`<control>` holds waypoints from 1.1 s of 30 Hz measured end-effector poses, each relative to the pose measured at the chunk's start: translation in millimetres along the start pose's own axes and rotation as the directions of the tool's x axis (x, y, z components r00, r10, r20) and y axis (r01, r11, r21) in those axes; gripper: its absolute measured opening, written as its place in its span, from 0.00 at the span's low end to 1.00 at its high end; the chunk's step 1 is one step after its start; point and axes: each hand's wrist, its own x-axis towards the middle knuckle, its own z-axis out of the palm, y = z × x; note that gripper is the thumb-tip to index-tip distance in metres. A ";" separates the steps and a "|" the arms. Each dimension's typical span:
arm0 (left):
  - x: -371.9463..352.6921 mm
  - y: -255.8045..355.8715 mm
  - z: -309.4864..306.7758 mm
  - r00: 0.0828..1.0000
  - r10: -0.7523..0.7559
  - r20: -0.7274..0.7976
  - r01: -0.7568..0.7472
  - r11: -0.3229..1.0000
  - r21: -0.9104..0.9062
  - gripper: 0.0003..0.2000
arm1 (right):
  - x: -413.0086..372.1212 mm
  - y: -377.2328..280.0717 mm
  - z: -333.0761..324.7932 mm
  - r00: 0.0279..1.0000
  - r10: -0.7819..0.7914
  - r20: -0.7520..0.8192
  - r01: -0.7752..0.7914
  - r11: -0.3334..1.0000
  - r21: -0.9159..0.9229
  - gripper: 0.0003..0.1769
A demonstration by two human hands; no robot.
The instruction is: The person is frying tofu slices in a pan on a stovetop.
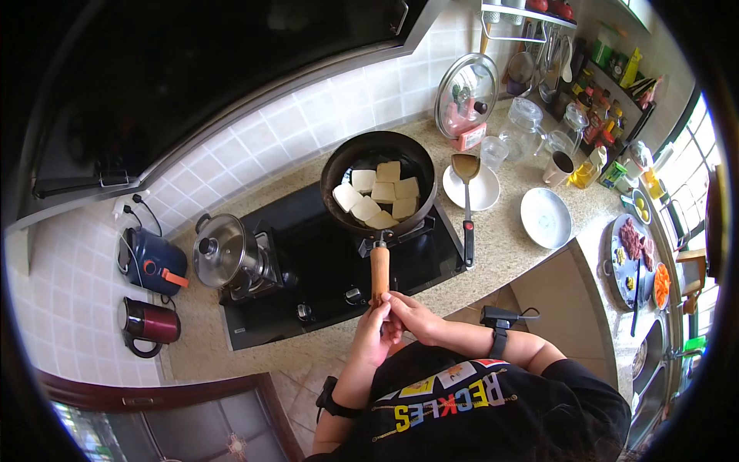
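"Pale tiles (pixel 292 127) run behind a speckled counter (pixel 508 258), with a black hob (pixel 331 266) set into it. Where is the pan?"

"Over the burner on the hob's right side. The dark pan (pixel 425 173) holds pale slabs (pixel 384 192), probably tofu, laid nearly flat and side by side — likely so each meets the metal."

"And the hands?"

"Both are at the near end of its wooden handle (pixel 379 269), which points straight at the person. The left hand (pixel 371 339) has its fingers curled in around the end; the right hand (pixel 416 317) closes over from the other side, fingers bent and bunched against the left. Some fingertips are hidden, so I can't tell how each one presses."

"Why two hands?"

"A wide pan on a long handle pulls down at the front, I'd judge; two hands at the end steady it."

"What about the spatula (pixel 469 239)?"

"Beside the pan, its blade over the white plate (pixel 486 189), grip towards the person — perhaps to catch drips and be easy to reach. The glass lid (pixel 466 85) stands upright near the wall, away from the burner."
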 end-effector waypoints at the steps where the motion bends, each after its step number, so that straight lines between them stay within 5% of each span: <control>1: 0.2 -1.2 1.0 1.000 0.004 -0.005 -0.004 1.000 -0.002 0.09 | -1.5 1.1 -1.7 1.000 -0.017 0.005 0.017 1.000 -0.016 0.22; 14: 0.6 -21.4 18.9 0.986 0.118 -0.119 -0.118 0.993 0.005 0.11 | -20.1 -4.0 -29.0 0.983 0.024 0.184 -0.037 0.997 0.068 0.22; 17: 3.0 -22.4 23.4 0.992 0.034 -0.122 -0.038 0.999 -0.032 0.10 | -20.8 -4.2 -35.1 0.983 0.005 0.181 -0.023 0.995 0.101 0.22; 27: 10.5 -25.2 15.9 1.000 -0.019 0.023 0.018 0.999 0.043 0.10 | -13.9 -2.9 -41.0 0.997 0.024 0.072 -0.029 0.997 0.071 0.21; 33: 7.5 -4.3 22.9 0.996 -0.055 0.071 0.047 0.993 0.105 0.09 | 7.1 -2.3 -29.7 0.993 -0.012 0.114 -0.015 0.973 0.232 0.22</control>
